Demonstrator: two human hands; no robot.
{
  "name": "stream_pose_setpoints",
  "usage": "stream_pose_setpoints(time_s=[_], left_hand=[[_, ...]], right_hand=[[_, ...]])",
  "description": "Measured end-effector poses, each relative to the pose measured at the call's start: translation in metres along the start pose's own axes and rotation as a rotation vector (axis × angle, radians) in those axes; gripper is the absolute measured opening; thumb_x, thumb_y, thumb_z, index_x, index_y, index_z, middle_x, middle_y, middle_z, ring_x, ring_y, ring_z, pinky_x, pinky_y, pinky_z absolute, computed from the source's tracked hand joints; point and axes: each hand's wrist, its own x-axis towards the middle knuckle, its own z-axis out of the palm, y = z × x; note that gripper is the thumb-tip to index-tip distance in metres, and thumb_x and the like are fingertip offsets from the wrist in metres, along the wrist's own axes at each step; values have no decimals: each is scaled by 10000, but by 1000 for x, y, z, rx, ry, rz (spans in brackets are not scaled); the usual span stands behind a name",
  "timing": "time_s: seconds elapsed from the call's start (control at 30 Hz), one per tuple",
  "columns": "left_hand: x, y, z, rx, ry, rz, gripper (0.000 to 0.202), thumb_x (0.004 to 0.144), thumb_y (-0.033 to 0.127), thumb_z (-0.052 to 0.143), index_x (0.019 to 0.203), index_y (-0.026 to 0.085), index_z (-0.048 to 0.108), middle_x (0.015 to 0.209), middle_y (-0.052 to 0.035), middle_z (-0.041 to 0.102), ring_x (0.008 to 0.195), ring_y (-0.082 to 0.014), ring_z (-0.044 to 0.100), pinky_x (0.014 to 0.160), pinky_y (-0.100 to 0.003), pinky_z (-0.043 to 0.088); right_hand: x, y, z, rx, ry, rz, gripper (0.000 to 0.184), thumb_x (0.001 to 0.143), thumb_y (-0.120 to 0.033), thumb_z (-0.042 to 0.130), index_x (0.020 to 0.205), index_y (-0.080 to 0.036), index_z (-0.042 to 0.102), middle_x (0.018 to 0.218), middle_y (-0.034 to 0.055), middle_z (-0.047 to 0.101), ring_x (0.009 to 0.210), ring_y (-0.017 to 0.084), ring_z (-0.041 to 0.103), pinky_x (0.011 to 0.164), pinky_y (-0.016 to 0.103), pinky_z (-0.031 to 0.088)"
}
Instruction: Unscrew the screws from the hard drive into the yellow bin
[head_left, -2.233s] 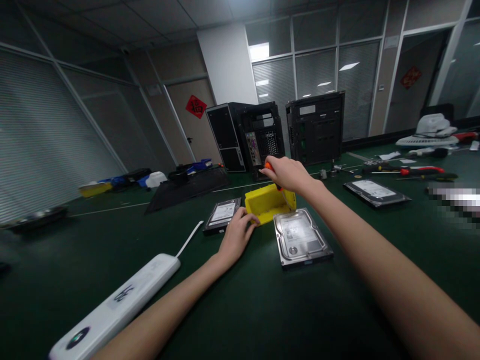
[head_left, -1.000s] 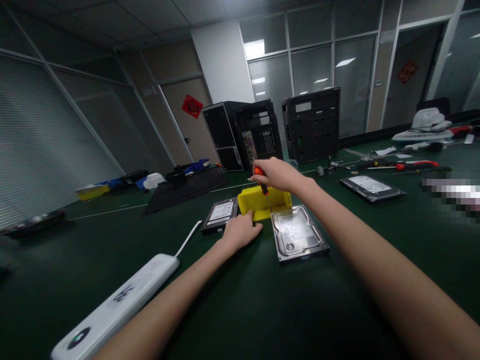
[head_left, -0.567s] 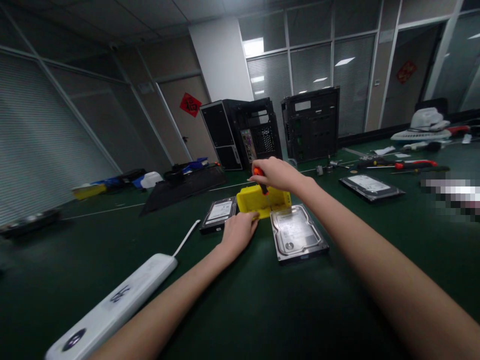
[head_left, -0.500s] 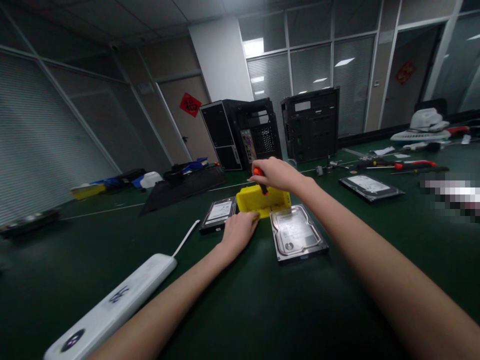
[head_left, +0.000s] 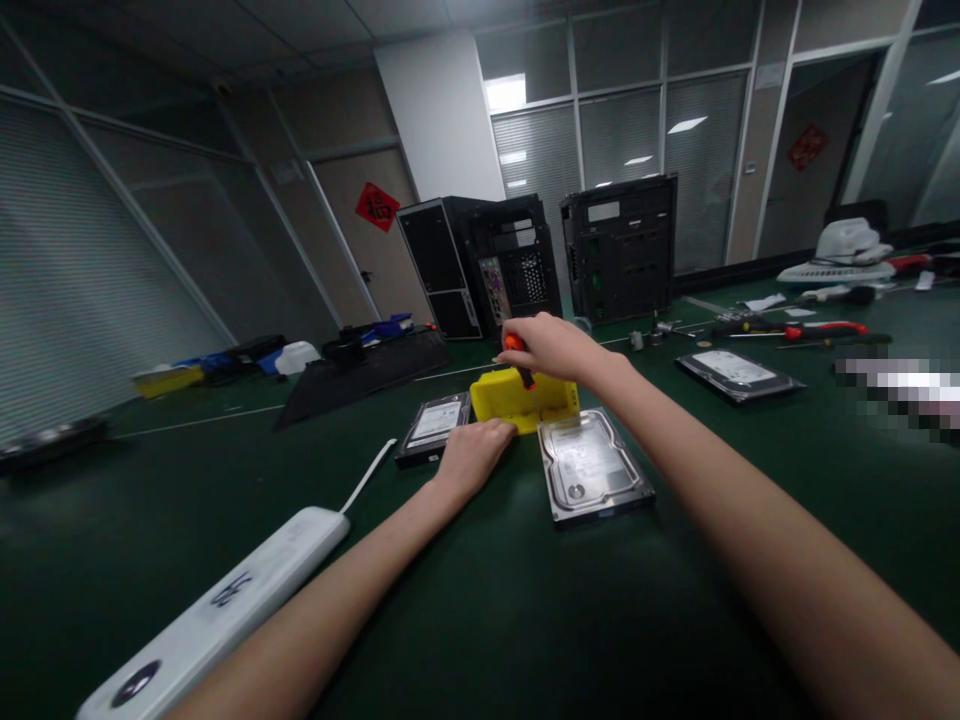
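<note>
My right hand [head_left: 551, 345] is closed around the orange-and-black handle of a screwdriver [head_left: 527, 379]. The tool points down into a yellow plastic bin [head_left: 491, 396]; its tip is too small to make out. At the bin's near left edge, my left hand [head_left: 472, 458] holds the rim, fingers bent against it. A silver hard drive [head_left: 596, 468] lies flat in front of the bin on the right, its far edge close to the bin. Left of the bin, another hard drive [head_left: 433, 428] with a white label sits partly behind my left hand.
A white power strip [head_left: 225, 600] lies at front left on the green table [head_left: 480, 620]. Another hard drive [head_left: 739, 374] rests at right, near pliers [head_left: 825, 329] and other tools. Black computer cases [head_left: 619, 245] stand at the back. A black mat [head_left: 360, 375] lies back left.
The view has shifted very slightly. Both hands keep their places at the bin, the right still around the screwdriver.
</note>
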Motion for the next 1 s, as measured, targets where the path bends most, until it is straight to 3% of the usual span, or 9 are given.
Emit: stream_pose_setpoints(time_s=[0.23, 0.53, 0.63, 0.77, 0.87, 1.0], left_hand=[[9, -2, 5, -23, 53, -102, 293, 925, 314, 364, 1024, 207, 618, 915, -70, 698, 787, -231, 654, 578, -269, 420], [10, -5, 10, -100, 135, -123, 289, 895, 368, 434, 1008, 228, 661, 844, -71, 712, 692, -218, 643, 548, -255, 371], [8, -4, 13, -281, 227, -175, 286, 874, 383, 472, 977, 227, 689, 800, -56, 708, 646, -183, 614, 565, -248, 357], [10, 5, 18, -702, 302, -286, 341, 840, 435, 502, 924, 184, 717, 568, -15, 620, 500, -126, 501, 503, -222, 306], [16, 14, 24, -949, 255, -374, 392, 795, 467, 541, 910, 140, 723, 530, -14, 602, 468, -118, 464, 461, -217, 265], [23, 20, 31, -1041, 186, -397, 381, 763, 459, 578, 905, 139, 729, 625, -47, 677, 534, -144, 541, 474, -218, 314]], right_hand=[[1, 1, 2, -3, -2, -3, 303, 834, -450, 475, 947, -189, 577, 921, 101, 624, 820, 205, 590, 668, 281, 384], [-1, 5, -3, -13, 17, 16, 329, 831, -465, 469, 950, -179, 582, 864, 101, 614, 744, 189, 569, 609, 269, 363], [1, 10, -4, 33, 34, 11, 327, 817, -468, 493, 929, -176, 591, 827, 89, 611, 710, 172, 561, 612, 265, 368], [3, 17, -9, 133, 69, 60, 320, 809, -450, 516, 906, -158, 604, 790, 81, 608, 671, 150, 552, 604, 253, 379], [3, 21, -15, 147, 159, 104, 338, 823, -462, 489, 861, -148, 607, 751, 77, 597, 660, 147, 540, 608, 259, 379], [1, 25, -20, 143, 217, 141, 377, 819, -499, 474, 833, -146, 605, 723, 79, 582, 662, 150, 524, 617, 273, 379]])
